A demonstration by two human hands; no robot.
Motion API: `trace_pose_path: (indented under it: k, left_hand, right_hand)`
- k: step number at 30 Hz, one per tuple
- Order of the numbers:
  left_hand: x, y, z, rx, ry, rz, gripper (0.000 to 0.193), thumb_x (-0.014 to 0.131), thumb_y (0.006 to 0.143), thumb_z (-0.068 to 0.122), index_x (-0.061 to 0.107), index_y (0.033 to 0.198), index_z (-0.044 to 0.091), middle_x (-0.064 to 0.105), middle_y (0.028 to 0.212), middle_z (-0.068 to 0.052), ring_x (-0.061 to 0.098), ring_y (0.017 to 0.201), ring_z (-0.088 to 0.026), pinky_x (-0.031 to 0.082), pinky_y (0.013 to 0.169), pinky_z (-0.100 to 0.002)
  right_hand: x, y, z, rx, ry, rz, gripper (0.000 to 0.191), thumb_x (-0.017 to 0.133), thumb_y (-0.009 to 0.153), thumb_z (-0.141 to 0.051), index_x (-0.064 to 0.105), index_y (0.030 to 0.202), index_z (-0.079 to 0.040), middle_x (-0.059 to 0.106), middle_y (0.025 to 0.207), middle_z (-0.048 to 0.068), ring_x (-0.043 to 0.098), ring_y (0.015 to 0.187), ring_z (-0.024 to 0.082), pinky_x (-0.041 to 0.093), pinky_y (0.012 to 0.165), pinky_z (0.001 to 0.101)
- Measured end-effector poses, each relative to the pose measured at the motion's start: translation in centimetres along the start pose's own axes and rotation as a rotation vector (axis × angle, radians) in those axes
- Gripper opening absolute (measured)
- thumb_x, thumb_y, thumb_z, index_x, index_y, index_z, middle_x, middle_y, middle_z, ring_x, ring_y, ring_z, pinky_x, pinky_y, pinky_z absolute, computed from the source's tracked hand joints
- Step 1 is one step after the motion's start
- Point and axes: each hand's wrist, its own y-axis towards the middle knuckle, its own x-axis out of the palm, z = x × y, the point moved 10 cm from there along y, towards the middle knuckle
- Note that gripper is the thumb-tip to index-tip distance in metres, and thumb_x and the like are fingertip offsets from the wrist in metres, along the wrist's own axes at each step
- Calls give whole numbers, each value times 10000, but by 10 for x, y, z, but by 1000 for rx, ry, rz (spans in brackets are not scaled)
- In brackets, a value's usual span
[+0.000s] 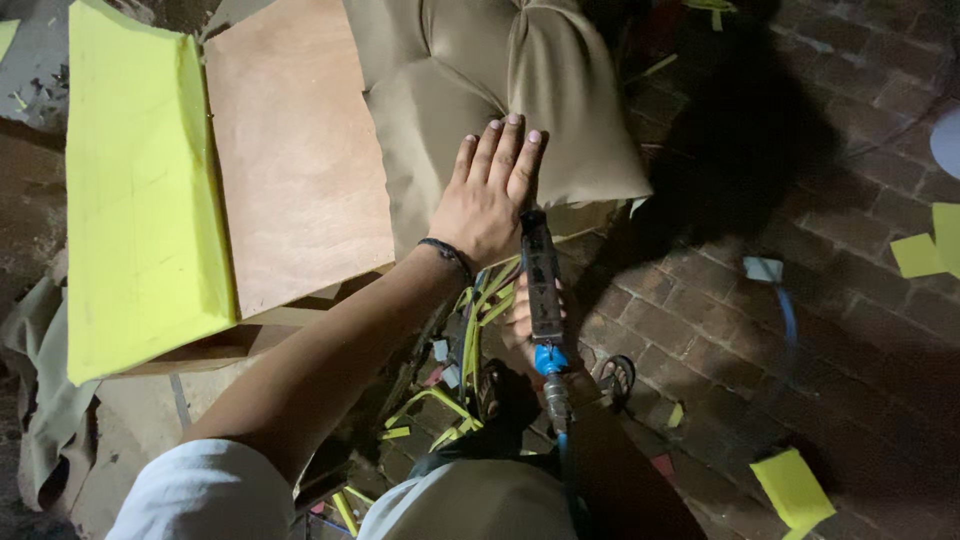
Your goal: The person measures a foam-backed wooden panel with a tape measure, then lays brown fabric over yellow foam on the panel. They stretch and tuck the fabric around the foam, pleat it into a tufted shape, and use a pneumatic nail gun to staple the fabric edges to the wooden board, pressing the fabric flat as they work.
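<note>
My left hand (489, 190) lies flat, fingers together, on a tan tufted fabric cushion (470, 90) near its front edge. A dark band circles that wrist. My right hand (520, 322) grips a dark pneumatic stapler (541, 275) with a blue hose fitting (550, 360), its nose pointed at the cushion's front edge just below my left hand. The cushion lies over a plywood board (295, 160). A sheet of yellow foam (140, 190) lies along the board's left side.
The floor is dark brick (800, 200) strewn with yellow foam scraps (793, 488). Several yellow strips and small parts (480, 320) are piled under my arms. Tan cloth (40, 400) hangs at the lower left. An air hose (565, 470) runs down from the stapler.
</note>
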Motion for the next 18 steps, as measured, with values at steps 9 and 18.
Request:
trace_pose_path:
  k: [9, 18]
  left_hand:
    - [4, 5, 0, 3, 151, 25, 667, 360, 1026, 189, 162, 1647, 47, 233, 1682, -225, 262, 1552, -386, 215, 1255, -532]
    - [2, 13, -5, -97, 121, 81, 688, 430, 983, 172, 220, 1633, 94, 272, 1676, -157, 292, 1538, -331, 237, 1249, -504]
  right_hand:
    - [49, -92, -64, -274, -894, 533, 403, 564, 1022, -447, 525, 782, -125, 442, 603, -69, 353, 437, 47, 334, 455, 224]
    - [289, 80, 28, -379, -2251, 737, 260, 689, 891, -280, 653, 897, -23, 644, 770, 64, 614, 658, 184, 513, 610, 319]
